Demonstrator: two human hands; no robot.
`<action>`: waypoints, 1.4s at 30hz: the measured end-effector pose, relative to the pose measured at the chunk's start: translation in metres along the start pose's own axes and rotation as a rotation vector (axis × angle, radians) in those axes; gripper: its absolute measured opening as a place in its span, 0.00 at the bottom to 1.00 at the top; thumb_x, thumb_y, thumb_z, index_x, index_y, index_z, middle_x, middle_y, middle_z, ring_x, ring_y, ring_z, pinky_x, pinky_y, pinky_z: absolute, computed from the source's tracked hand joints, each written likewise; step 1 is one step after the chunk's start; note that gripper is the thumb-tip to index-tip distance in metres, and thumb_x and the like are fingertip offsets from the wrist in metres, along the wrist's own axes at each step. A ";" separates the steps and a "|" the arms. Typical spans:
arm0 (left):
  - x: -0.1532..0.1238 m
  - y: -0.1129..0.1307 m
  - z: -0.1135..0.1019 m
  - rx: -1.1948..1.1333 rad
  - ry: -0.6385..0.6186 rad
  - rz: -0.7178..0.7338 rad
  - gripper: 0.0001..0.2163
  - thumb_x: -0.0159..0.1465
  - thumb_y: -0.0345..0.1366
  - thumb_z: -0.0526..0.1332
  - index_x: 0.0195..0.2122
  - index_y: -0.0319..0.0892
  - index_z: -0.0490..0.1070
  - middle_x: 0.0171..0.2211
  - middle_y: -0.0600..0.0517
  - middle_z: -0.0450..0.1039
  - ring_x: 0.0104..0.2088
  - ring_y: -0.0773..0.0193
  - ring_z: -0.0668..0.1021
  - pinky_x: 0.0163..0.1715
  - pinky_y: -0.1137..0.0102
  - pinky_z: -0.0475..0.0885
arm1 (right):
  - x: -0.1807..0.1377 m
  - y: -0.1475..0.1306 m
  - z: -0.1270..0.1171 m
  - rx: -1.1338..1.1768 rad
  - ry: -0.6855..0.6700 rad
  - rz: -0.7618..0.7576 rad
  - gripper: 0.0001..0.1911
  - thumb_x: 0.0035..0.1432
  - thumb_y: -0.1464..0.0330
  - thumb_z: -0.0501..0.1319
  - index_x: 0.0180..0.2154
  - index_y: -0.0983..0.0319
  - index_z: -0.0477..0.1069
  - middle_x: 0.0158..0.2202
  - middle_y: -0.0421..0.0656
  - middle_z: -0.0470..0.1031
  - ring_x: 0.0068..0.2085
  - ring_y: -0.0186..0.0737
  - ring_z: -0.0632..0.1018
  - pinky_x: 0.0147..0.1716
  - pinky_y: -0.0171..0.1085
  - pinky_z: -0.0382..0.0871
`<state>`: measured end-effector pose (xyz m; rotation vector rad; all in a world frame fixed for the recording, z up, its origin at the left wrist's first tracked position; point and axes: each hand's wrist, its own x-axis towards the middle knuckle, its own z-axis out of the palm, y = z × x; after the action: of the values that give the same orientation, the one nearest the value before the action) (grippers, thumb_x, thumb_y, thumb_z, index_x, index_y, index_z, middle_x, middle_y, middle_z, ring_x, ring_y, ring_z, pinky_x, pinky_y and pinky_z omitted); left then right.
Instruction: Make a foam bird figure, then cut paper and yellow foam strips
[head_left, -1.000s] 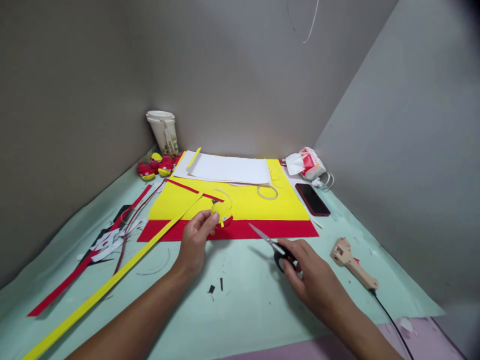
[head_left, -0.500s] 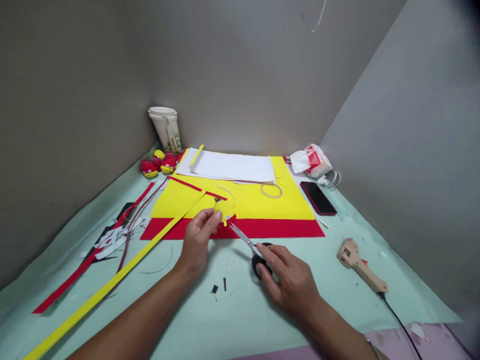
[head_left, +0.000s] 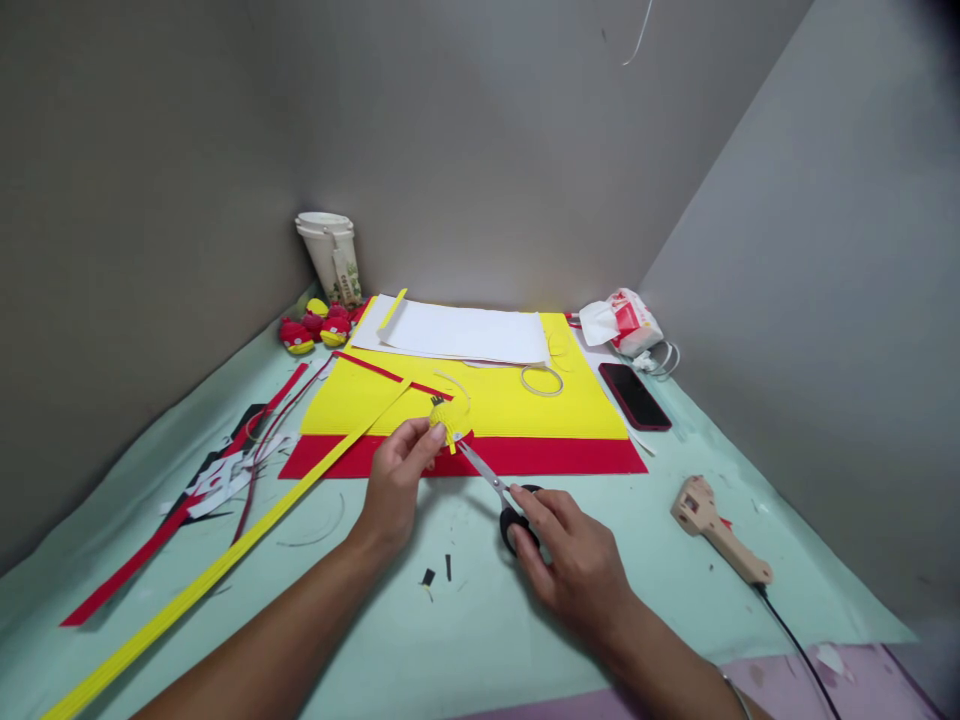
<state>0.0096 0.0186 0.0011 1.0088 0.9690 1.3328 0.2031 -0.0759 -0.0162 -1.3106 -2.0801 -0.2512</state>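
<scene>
My left hand (head_left: 396, 480) pinches a small round yellow and red felt figure (head_left: 448, 420) above the near edge of the red felt sheet (head_left: 570, 456). A short yellow strip hangs from the figure. My right hand (head_left: 577, 560) grips the black handles of a pair of scissors (head_left: 501, 496). The blades point up and left, and their tips sit right beside the figure's hanging strip. A yellow felt sheet (head_left: 510, 405) lies on the red one.
A long yellow strip (head_left: 217, 570) runs diagonally at left, beside red, black and white scraps (head_left: 217, 480). Finished red and yellow figures (head_left: 315, 330) and a paper cup (head_left: 330, 255) stand at the back. White sheets (head_left: 465, 335), phone (head_left: 634, 395), tissue pack (head_left: 622, 322) and glue gun (head_left: 716, 530) lie on the table.
My right hand has carried the scissors leftward from beside the glue gun until the blade tips reach the figure. My left hand has kept the figure almost still.
</scene>
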 end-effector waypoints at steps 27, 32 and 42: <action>0.000 0.001 0.001 0.029 0.031 -0.013 0.11 0.57 0.44 0.67 0.32 0.42 0.72 0.26 0.57 0.66 0.27 0.68 0.67 0.30 0.72 0.62 | 0.002 0.000 -0.001 -0.056 0.033 -0.041 0.17 0.65 0.72 0.56 0.54 0.66 0.68 0.38 0.49 0.77 0.34 0.39 0.79 0.29 0.34 0.72; 0.000 0.001 0.001 0.021 0.023 -0.016 0.12 0.57 0.44 0.67 0.31 0.41 0.71 0.26 0.57 0.65 0.28 0.68 0.67 0.30 0.72 0.62 | 0.001 0.001 -0.001 -0.075 0.031 -0.052 0.17 0.65 0.72 0.56 0.55 0.65 0.68 0.38 0.49 0.78 0.34 0.39 0.79 0.29 0.34 0.71; 0.001 -0.001 0.001 0.013 0.026 -0.022 0.12 0.56 0.44 0.68 0.31 0.41 0.72 0.26 0.57 0.66 0.28 0.68 0.67 0.31 0.72 0.62 | -0.001 0.006 0.001 -0.006 0.011 -0.046 0.18 0.65 0.72 0.55 0.56 0.64 0.65 0.39 0.49 0.77 0.35 0.40 0.79 0.30 0.34 0.73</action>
<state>0.0104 0.0199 0.0005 0.9906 1.0073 1.3263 0.2079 -0.0737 -0.0183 -1.2630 -2.1036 -0.2851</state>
